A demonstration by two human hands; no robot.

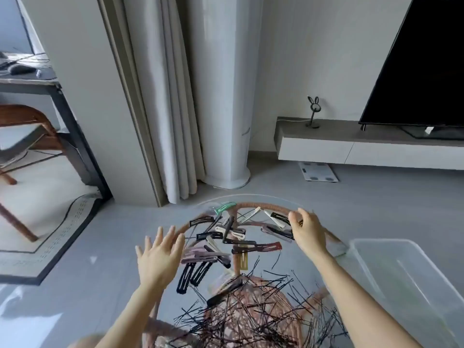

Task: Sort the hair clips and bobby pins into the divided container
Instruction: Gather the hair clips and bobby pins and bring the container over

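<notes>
**Operator:** Head view. Report the position of the work items.

**Technician:** The clips point(226, 237) lie in a loose heap on the far half of the glass counter point(296, 264). The pins point(263, 310) form a dense black tangle on the near half, and the two heaps meet at their edges. The container point(384, 240) stands at the right of the counter, just beside the pins. It is clear plastic. No clips or pins are visible inside it, and its dividers are hard to make out.

**Operator:** Report the state of the hands.

**Technician:** The left hand point(160, 257) is wide, fingers spread and straight, at the left edge of the clip heap. It holds nothing. The right hand point(305, 232) is at the far right edge of the heap with fingers curled toward a black clip. Whether it grips that clip cannot be determined.

**Operator:** Identify the step in hand.

**Technician:** Judgement: start of sorting, first pick from the clip heap. Nothing appears sorted.

**Operator:** State the requirements for the next move.

**Technician:** Secure one clip or a small bunch, lift it free of its neighbours, carry it right and toward the body to the container, and release it over one compartment. Reserve a separate compartment for the pins. The pins interlock, so expect several to lift together.
</notes>
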